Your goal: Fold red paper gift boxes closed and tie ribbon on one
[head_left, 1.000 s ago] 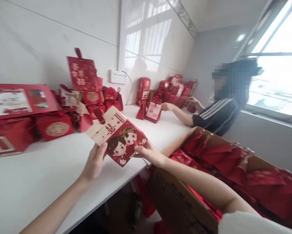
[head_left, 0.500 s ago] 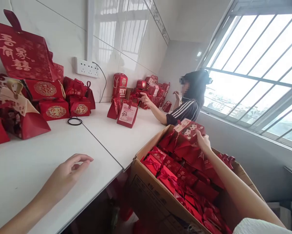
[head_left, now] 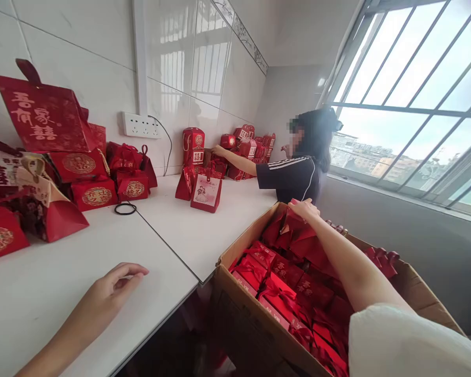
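Observation:
My left hand lies on the white table, fingers loosely bent and nothing in them. My right hand reaches over the far end of an open cardboard carton. Its fingers are closed on a red gift box, mostly hidden by the hand and the things around it. Below, red gift boxes with ribbon bows and dark red ones with pale lettering fill the carton. Near the table's middle stands a small gift box with a pink couple print, another red one right behind it.
Stacked red gift boxes stand along the wall at the left. A black ring lies before them. Further back, a co-worker reaches toward another pile of red boxes. A power strip is on the wall; a barred window is at the right.
My right hand has moved left and slightly up with the gift box, whose printed face no longer shows. The co-worker's arm has reached back toward the pile. My left hand stays on the table.

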{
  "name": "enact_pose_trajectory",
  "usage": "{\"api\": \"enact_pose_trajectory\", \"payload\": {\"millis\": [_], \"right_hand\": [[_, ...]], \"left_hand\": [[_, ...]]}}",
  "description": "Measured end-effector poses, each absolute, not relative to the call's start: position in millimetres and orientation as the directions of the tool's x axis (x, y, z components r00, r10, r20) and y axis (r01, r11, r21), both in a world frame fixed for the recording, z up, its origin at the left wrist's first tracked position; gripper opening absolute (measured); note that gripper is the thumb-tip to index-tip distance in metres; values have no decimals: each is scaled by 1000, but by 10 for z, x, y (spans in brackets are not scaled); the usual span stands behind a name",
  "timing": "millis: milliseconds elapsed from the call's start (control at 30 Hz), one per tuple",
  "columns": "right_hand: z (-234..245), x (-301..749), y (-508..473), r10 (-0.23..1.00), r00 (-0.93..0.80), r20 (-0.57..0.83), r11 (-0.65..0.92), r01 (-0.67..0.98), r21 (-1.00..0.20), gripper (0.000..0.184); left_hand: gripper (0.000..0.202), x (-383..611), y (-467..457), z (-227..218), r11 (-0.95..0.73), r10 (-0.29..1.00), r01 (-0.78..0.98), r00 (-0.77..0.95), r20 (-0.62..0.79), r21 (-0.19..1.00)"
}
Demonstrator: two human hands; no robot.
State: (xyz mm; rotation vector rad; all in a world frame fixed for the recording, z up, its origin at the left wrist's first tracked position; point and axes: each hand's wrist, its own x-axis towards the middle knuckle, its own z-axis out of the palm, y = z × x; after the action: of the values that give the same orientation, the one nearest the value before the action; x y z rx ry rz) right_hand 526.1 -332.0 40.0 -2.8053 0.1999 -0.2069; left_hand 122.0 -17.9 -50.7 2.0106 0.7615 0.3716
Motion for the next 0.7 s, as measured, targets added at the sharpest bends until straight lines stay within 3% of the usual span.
{"api": "enact_pose_trajectory", "payload": {"millis": [233, 367, 567, 700], "right_hand": [[181, 5581, -3098, -317, 947, 53, -894, -280, -351, 69], [-63, 5672, -3049, -330, 941, 74, -893, -286, -348, 63], [-11, 5716, -3105, -197, 975, 103, -929, -152, -337, 46], [377, 5570, -2792, 58, 965, 254, -922, 149, -356, 38]], "left_hand": [[44, 1257, -186, -452, -387, 677, 419, 734, -56, 821], [46, 1278, -117, -523, -355, 703, 456, 706, -90, 816], [39, 1278, -174, -481, -379, 718, 419, 696, -23, 825], [38, 1303, -249, -427, -419, 701, 367, 712, 40, 831]]}}
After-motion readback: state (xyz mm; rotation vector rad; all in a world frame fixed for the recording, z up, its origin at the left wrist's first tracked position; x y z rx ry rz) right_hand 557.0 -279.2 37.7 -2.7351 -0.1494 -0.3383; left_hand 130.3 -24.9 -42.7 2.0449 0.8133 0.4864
